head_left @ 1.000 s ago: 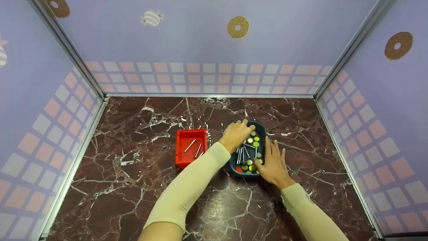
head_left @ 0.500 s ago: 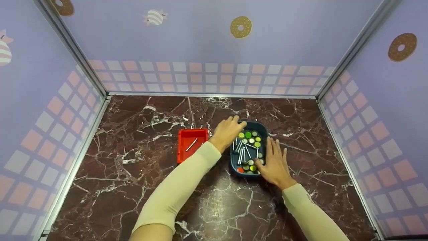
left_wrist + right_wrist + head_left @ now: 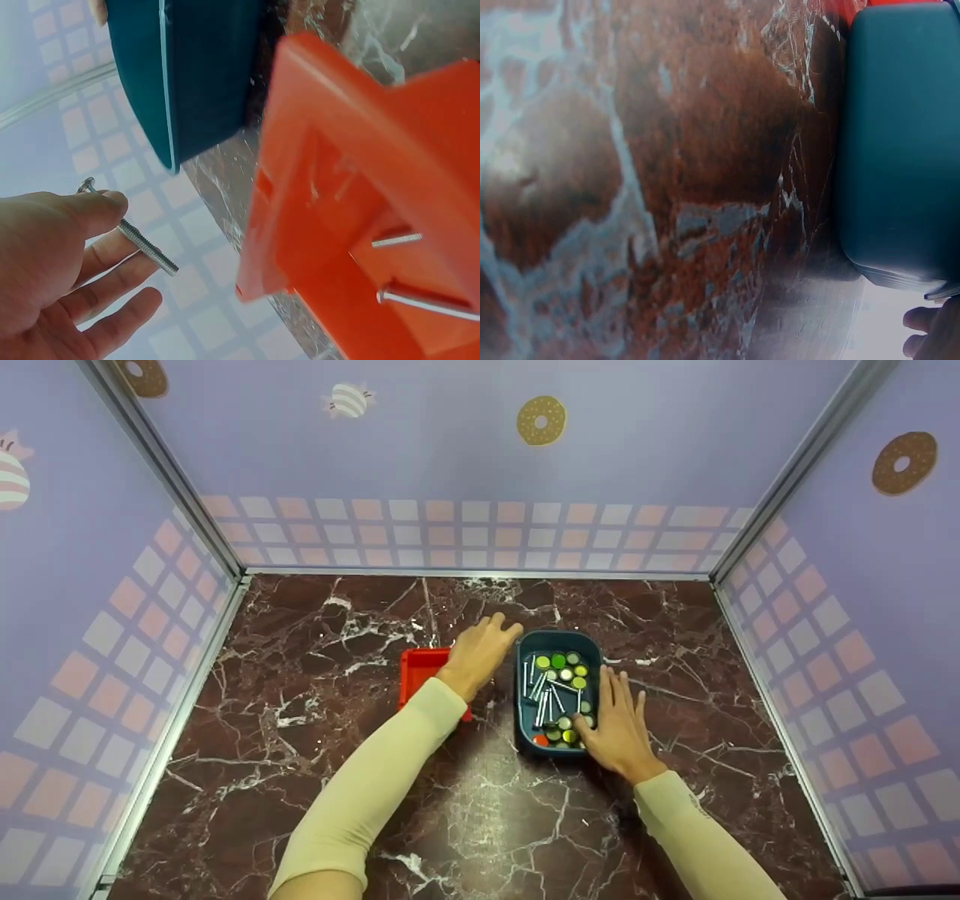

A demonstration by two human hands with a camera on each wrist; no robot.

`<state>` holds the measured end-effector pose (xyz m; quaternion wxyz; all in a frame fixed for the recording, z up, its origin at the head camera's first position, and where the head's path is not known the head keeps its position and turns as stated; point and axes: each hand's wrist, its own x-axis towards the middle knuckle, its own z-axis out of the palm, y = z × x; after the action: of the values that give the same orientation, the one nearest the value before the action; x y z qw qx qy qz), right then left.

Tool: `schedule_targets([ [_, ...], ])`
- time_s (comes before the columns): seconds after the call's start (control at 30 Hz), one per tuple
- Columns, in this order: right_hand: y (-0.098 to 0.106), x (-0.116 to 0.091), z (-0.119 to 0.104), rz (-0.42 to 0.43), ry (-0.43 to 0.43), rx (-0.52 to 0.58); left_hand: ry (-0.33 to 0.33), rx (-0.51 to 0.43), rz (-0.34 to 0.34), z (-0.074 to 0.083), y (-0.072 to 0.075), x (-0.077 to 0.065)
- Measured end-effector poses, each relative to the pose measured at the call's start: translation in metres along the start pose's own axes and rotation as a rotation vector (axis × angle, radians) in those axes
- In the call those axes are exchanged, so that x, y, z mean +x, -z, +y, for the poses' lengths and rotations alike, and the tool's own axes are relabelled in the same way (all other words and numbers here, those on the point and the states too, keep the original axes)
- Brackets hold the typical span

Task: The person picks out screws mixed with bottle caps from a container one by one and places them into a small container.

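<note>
My left hand [image 3: 476, 656] hangs over the right side of the red bin [image 3: 421, 669]. In the left wrist view, its thumb and fingers pinch a metal bolt [image 3: 148, 246] with a threaded shank; the other fingers are spread. Inside the red bin lie bolts [image 3: 427, 303]. To its right stands a dark blue bin [image 3: 559, 641] holding several bolts [image 3: 541, 709] and small round discs [image 3: 559, 661] in green, yellow, silver and orange. My right hand [image 3: 619, 735] rests against the blue bin's right side, fingers straight, the thumb over the rim.
Both bins stand on a dark red marbled tabletop [image 3: 337, 765], with a gap between them. Purple patterned walls [image 3: 420, 457] enclose the back and both sides, joined by metal edge strips.
My left hand has moved left, from over the blue bin's far end to above the red bin, carrying the bolt. My right hand stays against the blue bin.
</note>
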<state>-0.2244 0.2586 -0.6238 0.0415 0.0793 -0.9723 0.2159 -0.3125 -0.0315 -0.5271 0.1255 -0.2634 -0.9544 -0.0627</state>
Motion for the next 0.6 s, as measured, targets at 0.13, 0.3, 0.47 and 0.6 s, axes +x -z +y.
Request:
schedule_targets([
  [0.13,0.0,0.0,-0.001,0.007,0.004,0.006,0.025,-0.044,0.015,-0.012,0.004,-0.009],
  [0.3,0.0,0.0,-0.001,0.005,0.002,0.007,0.058,-0.071,-0.001,-0.026,0.009,-0.019],
  [0.47,-0.001,0.001,-0.001,0.008,0.001,0.0,0.107,-0.123,0.017,-0.04,0.013,-0.03],
  [0.6,-0.001,0.002,-0.001,0.008,0.0,0.008,0.159,-0.181,0.032,-0.05,0.016,-0.038],
])
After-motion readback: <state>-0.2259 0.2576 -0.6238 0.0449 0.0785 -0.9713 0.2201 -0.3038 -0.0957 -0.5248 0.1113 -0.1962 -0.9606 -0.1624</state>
